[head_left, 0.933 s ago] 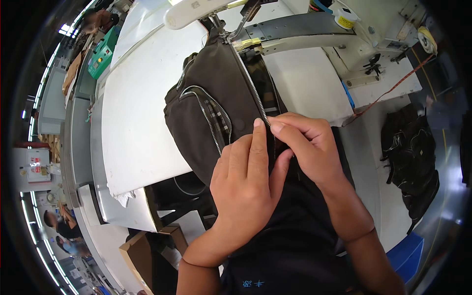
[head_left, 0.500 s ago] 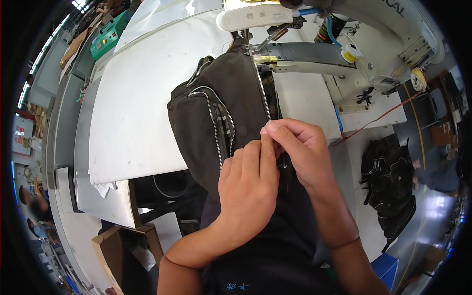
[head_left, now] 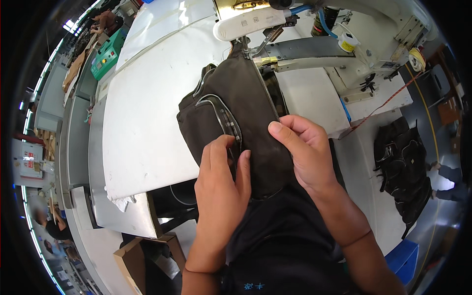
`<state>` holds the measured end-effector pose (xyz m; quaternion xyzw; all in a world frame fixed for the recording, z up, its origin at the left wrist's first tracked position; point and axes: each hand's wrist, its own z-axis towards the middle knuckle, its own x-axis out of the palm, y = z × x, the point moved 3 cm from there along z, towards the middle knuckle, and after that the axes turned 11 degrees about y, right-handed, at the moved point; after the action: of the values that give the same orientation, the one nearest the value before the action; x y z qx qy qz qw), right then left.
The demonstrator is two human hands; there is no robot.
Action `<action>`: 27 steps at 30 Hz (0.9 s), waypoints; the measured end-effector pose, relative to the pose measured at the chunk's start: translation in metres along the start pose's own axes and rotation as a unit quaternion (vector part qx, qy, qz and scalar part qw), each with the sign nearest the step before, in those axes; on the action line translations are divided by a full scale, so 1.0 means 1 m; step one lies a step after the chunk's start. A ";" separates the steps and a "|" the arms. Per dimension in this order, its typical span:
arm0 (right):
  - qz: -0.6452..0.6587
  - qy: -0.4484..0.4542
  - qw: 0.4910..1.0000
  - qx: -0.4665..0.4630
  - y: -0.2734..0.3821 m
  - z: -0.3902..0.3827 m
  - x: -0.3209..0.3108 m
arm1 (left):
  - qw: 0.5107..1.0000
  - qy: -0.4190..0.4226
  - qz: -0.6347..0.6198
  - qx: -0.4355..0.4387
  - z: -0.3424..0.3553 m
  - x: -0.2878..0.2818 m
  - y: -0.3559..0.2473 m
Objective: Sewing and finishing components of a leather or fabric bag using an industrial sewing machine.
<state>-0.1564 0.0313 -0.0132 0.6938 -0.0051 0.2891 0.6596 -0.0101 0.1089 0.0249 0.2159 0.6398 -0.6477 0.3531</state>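
A dark olive-brown fabric bag [head_left: 255, 118] lies on the white table, its far end under the presser foot [head_left: 246, 53] of a sewing machine. A metal zipper [head_left: 267, 89] runs along its right edge. My right hand [head_left: 309, 155] pinches that edge below the machine, thumb on top and fingers underneath. Over the front pocket zipper [head_left: 219, 118] rests my left hand [head_left: 222, 184], thumb apart from the curved fingers; fingertips touch the fabric beside the teeth. Checked lining shows in the pocket opening. The bag's near end drapes toward my lap.
The machine's narrow arm [head_left: 309, 51] extends from the right behind the bag. Dark bags [head_left: 403, 167] are heaped at the right, near a blue bin [head_left: 403, 260]. A cardboard box [head_left: 130, 263] sits below the table [head_left: 142, 132]. A green device [head_left: 108, 54] stands far left; people work beyond.
My left hand has left the right edge and moved left and down to the pocket zipper. My right hand stays on the edge, its thumb now flatter. The view has shifted slightly.
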 end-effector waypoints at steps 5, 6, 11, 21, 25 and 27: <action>-0.013 0.024 1.000 -0.007 0.000 0.002 0.002 | 0.994 0.032 0.104 0.027 0.023 0.002 0.004; -0.014 0.019 1.000 -0.011 0.001 0.001 0.002 | 0.994 0.035 0.103 0.033 0.027 0.004 0.005; -0.075 0.035 0.997 -0.009 0.006 -0.001 -0.001 | 0.989 0.096 0.099 0.047 0.046 0.006 0.016; -0.047 0.030 0.998 0.018 0.006 -0.002 -0.001 | 0.984 0.006 -0.175 0.029 0.027 -0.019 0.047; -0.025 0.035 0.997 0.062 0.005 -0.002 -0.002 | 0.989 -0.007 -0.144 0.043 0.028 -0.015 0.050; -0.031 0.035 0.997 0.060 0.006 -0.002 -0.002 | 0.987 -0.010 -0.157 0.040 0.028 -0.015 0.052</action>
<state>-0.1611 0.0315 -0.0090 0.7214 0.0570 0.2924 0.6252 0.0428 0.0878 0.0030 0.1202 0.6354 -0.7224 0.2450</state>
